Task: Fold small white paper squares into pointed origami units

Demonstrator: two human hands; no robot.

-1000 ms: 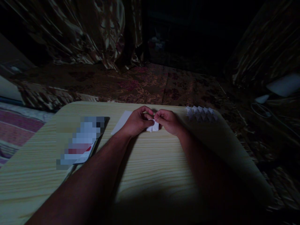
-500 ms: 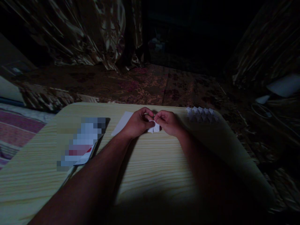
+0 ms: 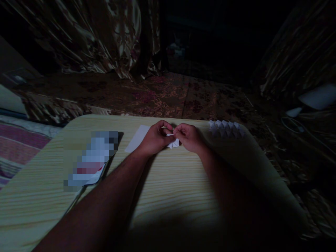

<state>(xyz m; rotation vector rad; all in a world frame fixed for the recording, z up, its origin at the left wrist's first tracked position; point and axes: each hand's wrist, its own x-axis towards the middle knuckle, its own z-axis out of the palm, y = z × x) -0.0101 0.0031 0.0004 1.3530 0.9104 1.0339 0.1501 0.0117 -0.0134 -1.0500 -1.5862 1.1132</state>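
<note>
A small piece of folded white paper (image 3: 174, 143) is pinched between my hands near the far edge of the table. My left hand (image 3: 157, 137) is closed on its left side, the thumb lying across the paper. On the other side my right hand (image 3: 188, 136) grips its upper right part with thumb and fingertips. The fingers cover much of the paper, so its full shape is hidden. Left of my left hand lies a flat white sheet of paper (image 3: 137, 137). Several small folded paper pieces with pointed tips (image 3: 225, 128) stand in two rows at the far right.
The light wooden table (image 3: 173, 185) fills the foreground. A blurred-out flat object (image 3: 91, 157), perhaps a phone, lies on its left with a cable. A pale lamp-like object (image 3: 319, 97) and a white cord are at the right. Patterned cloth and curtains (image 3: 123, 38) border the far side.
My left thumb has shifted right across the folded paper, and my right fingers have closed in beside it. Less of the paper's flat face shows now. Everything else stays put.
</note>
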